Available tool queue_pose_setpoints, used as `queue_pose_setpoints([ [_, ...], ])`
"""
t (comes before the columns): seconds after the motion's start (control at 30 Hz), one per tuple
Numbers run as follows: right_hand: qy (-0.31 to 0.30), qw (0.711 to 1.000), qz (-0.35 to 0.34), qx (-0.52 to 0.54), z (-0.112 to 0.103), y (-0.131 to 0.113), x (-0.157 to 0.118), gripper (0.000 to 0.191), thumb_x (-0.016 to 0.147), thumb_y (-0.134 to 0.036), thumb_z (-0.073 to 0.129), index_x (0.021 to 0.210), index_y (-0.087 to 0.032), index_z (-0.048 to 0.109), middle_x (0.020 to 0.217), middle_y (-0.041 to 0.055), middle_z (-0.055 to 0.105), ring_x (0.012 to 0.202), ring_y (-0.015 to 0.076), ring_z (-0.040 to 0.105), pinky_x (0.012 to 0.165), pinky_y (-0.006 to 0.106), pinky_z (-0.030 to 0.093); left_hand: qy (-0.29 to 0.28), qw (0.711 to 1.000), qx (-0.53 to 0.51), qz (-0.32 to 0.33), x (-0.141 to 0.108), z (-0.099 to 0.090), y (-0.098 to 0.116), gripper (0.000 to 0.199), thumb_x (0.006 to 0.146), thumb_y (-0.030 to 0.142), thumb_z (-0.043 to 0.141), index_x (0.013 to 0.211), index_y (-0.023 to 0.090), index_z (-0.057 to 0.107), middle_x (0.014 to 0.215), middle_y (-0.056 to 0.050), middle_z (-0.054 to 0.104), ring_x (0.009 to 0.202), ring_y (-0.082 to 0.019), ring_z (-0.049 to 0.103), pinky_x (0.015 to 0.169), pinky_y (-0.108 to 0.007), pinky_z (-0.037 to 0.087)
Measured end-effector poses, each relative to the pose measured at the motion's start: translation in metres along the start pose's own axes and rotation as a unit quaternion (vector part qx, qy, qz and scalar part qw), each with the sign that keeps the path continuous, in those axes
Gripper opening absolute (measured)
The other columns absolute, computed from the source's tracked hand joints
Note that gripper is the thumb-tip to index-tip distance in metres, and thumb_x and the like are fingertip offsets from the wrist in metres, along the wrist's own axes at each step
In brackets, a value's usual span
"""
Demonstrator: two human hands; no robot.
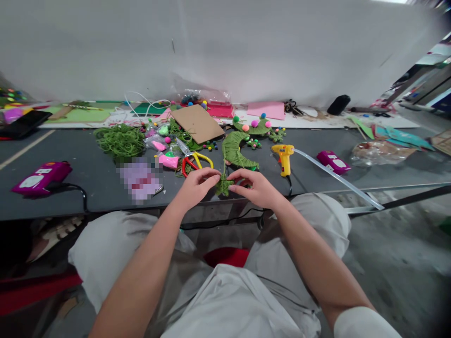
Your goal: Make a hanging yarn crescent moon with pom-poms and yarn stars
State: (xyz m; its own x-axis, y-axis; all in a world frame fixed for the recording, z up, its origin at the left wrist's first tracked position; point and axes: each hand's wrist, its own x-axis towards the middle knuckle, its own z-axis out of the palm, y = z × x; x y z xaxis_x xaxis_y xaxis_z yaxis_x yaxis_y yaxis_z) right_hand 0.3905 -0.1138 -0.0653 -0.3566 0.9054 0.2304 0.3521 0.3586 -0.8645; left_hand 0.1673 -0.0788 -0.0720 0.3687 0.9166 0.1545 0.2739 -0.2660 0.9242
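Observation:
Between my two hands, near the table's front edge, is a small green yarn-wrapped piece (pixel 222 187). My left hand (pixel 198 187) pinches its left side with thumb and fingers. From the right, the fingertips of my right hand (pixel 256 187) close on it too. A strand of green yarn runs up from it toward a crescent wrapped in green yarn (pixel 231 149) just behind. Scissors with red and yellow handles (pixel 198 158) lie beyond my left hand. A yellow glue gun (pixel 283 158) with a long clear glue stick (pixel 327 173) rests to the right of my right hand.
A heap of green yarn (pixel 120 141) and small bags of pompoms (pixel 158 142) lie to the left. Behind are brown cardboard (pixel 197 123) and a decorated green crescent (pixel 257 126). Purple devices (pixel 44 179) stand at both sides. A pixelated phone-like object (pixel 140 182) lies near the front.

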Motion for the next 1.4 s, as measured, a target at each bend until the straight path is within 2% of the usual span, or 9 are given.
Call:
queue_pose_setpoints([
  [0.17, 0.004, 1.000, -0.002, -0.005, -0.002, 0.001, -0.001, 0.023, 0.089, -0.031, 0.067, 0.108, -0.020, 0.069, 0.110, 0.0052, 0.072, 0.094, 0.0169, 0.067, 0.082, 0.029, 0.055, 0.017, 1.000, 0.000, 0.012, 0.001, 0.005, -0.001, 0.027, 0.087, 0.045, 0.063, 0.093, 0.020, 0.073, 0.092, -0.004, 0.074, 0.087, -0.021, 0.066, 0.078, -0.031, 0.052],
  [0.47, 0.030, 1.000, 0.005, -0.005, -0.009, -0.002, -0.002, 0.021, 0.088, -0.032, 0.068, 0.104, -0.019, 0.069, 0.105, 0.0053, 0.072, 0.090, 0.0177, 0.068, 0.079, 0.030, 0.056, 0.142, 0.990, -0.017, -0.003, 0.003, -0.001, -0.008, 0.025, 0.088, 0.041, 0.062, 0.092, 0.017, 0.068, 0.081, -0.005, 0.070, 0.066, -0.016, 0.064, 0.065, -0.030, 0.054],
  [0.53, 0.035, 0.999, 0.008, 0.004, -0.011, -0.002, -0.002, 0.022, 0.087, -0.032, 0.068, 0.105, -0.020, 0.069, 0.104, 0.0054, 0.072, 0.090, 0.0179, 0.068, 0.079, 0.030, 0.056, 0.158, 0.987, -0.031, 0.004, 0.003, -0.002, -0.011, 0.022, 0.083, 0.034, 0.066, 0.096, 0.017, 0.069, 0.091, -0.008, 0.073, 0.079, -0.020, 0.070, 0.074, -0.033, 0.057],
  [0.6, 0.036, 0.999, 0.010, 0.014, -0.013, -0.001, -0.002, 0.023, 0.087, -0.033, 0.069, 0.106, -0.020, 0.069, 0.105, 0.0056, 0.072, 0.090, 0.0181, 0.068, 0.079, 0.031, 0.056, 0.150, 0.987, -0.036, 0.037, 0.003, -0.001, -0.011, 0.025, 0.080, 0.027, 0.066, 0.103, 0.017, 0.071, 0.115, -0.011, 0.073, 0.105, -0.024, 0.069, 0.092, -0.036, 0.055],
  [0.67, 0.036, 0.999, 0.009, 0.021, -0.014, 0.000, -0.002, 0.024, 0.087, -0.033, 0.070, 0.106, -0.019, 0.069, 0.105, 0.0056, 0.072, 0.090, 0.0180, 0.068, 0.079, 0.030, 0.056, 0.127, 0.989, -0.055, 0.055, 0.002, 0.001, -0.009, 0.028, 0.080, 0.024, 0.065, 0.106, 0.018, 0.071, 0.126, -0.011, 0.070, 0.117, -0.025, 0.065, 0.099, -0.038, 0.052],
  [0.83, 0.038, 0.999, 0.007, 0.024, -0.014, 0.001, -0.001, 0.024, 0.087, -0.034, 0.070, 0.106, -0.020, 0.069, 0.105, 0.0056, 0.072, 0.091, 0.0182, 0.068, 0.079, 0.031, 0.056, 0.151, 0.984, -0.097, 0.014, 0.000, 0.007, -0.003, 0.035, 0.083, 0.036, 0.070, 0.114, 0.020, 0.069, 0.096, -0.005, 0.073, 0.074, -0.017, 0.068, 0.073, -0.033, 0.059],
  [0.97, 0.037, 0.999, 0.006, 0.019, -0.014, 0.000, -0.001, 0.024, 0.087, -0.033, 0.069, 0.107, -0.019, 0.069, 0.106, 0.0059, 0.072, 0.090, 0.0180, 0.068, 0.078, 0.031, 0.056, 0.143, 0.984, -0.084, 0.060, -0.001, 0.012, 0.003, 0.026, 0.083, 0.034, 0.070, 0.104, 0.020, 0.072, 0.105, -0.006, 0.073, 0.098, -0.021, 0.068, 0.089, -0.034, 0.056],
  [1.03, 0.034, 0.999, 0.005, 0.013, -0.013, -0.001, -0.001, 0.023, 0.087, -0.031, 0.069, 0.107, -0.019, 0.069, 0.105, 0.0057, 0.072, 0.089, 0.0176, 0.068, 0.079, 0.030, 0.056, 0.131, 0.985, -0.080, 0.074, -0.001, 0.015, 0.005, 0.023, 0.084, 0.035, 0.070, 0.101, 0.019, 0.073, 0.109, -0.007, 0.072, 0.102, -0.022, 0.067, 0.088, -0.033, 0.055],
  [1.4, 0.024, 0.998, -0.030, -0.051, -0.004, 0.000, -0.002, 0.019, 0.089, -0.025, 0.065, 0.107, -0.019, 0.068, 0.106, 0.0054, 0.072, 0.090, 0.0170, 0.068, 0.079, 0.029, 0.055, 0.128, 0.990, -0.009, 0.055, 0.000, 0.019, -0.002, 0.015, 0.080, 0.031, 0.073, 0.085, 0.017, 0.072, 0.082, -0.003, 0.071, 0.075, -0.016, 0.065, 0.067, -0.026, 0.049],
])
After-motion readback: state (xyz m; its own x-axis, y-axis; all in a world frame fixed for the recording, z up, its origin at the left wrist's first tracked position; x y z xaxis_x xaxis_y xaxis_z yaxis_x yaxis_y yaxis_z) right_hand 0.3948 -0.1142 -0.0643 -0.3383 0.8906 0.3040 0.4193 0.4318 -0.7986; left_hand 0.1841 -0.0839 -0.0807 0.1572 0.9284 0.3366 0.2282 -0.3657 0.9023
